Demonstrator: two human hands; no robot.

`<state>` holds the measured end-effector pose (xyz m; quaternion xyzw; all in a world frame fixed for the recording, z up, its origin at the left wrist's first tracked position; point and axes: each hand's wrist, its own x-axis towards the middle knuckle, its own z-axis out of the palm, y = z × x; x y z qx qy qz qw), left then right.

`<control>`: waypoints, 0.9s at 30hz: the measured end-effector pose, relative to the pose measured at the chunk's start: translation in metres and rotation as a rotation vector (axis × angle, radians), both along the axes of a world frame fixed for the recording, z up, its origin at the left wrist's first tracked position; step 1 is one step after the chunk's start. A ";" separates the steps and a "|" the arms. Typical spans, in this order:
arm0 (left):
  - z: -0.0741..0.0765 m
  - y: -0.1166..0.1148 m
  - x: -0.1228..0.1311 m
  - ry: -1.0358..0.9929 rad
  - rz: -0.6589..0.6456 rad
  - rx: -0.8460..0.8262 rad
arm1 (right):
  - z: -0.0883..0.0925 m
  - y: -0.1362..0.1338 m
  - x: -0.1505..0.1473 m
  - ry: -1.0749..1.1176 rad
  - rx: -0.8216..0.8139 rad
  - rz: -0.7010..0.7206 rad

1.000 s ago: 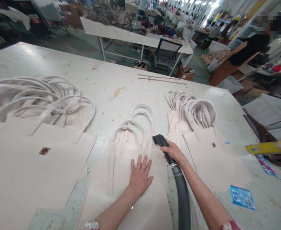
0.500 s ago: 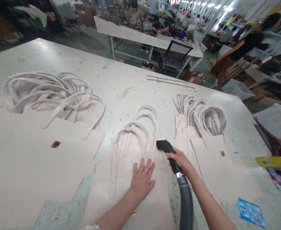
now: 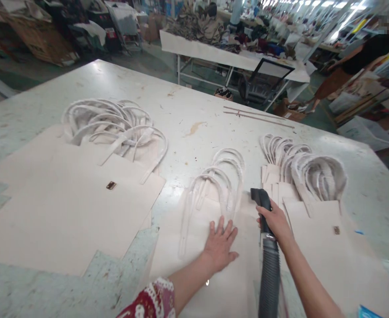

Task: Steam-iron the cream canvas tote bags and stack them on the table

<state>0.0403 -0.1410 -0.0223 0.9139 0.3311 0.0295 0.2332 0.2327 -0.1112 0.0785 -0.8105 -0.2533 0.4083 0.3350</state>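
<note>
The step in hand looks like working over a pale bag with a hose nozzle: the bag lies on the counter between two piles, the left hand flat on it, fingers spread and gripping nothing, while the right hand is wrapped around the nozzle by the looped handles. Any next pass would likely call for steady left-hand pressure and keeping the nozzle clear of those loops.

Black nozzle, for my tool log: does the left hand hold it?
No, the right hand holds the black nozzle; the left hand lies spread.
</note>
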 end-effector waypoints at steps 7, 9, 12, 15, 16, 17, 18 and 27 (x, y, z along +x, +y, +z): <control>0.011 0.066 -0.066 0.160 0.016 0.085 | 0.025 0.000 -0.099 0.208 -0.048 0.345; 0.007 0.089 -0.094 0.185 0.049 0.147 | 0.014 0.012 -0.116 0.211 -0.028 0.347; -0.001 0.098 -0.119 0.160 0.116 0.198 | -0.004 0.034 -0.131 0.196 0.001 0.315; -0.006 0.088 -0.124 0.133 0.163 0.199 | -0.013 0.055 -0.139 0.192 -0.006 0.285; -0.006 0.084 -0.123 0.126 0.164 0.191 | -0.014 0.062 -0.140 0.191 -0.009 0.279; -0.007 0.081 -0.122 0.119 0.162 0.181 | -0.015 0.069 -0.141 0.190 -0.013 0.274; -0.006 0.079 -0.121 0.112 0.159 0.170 | -0.015 0.076 -0.141 0.187 -0.015 0.269; -0.001 0.086 -0.139 0.082 0.205 0.071 | -0.004 0.097 -0.160 0.187 -0.055 0.300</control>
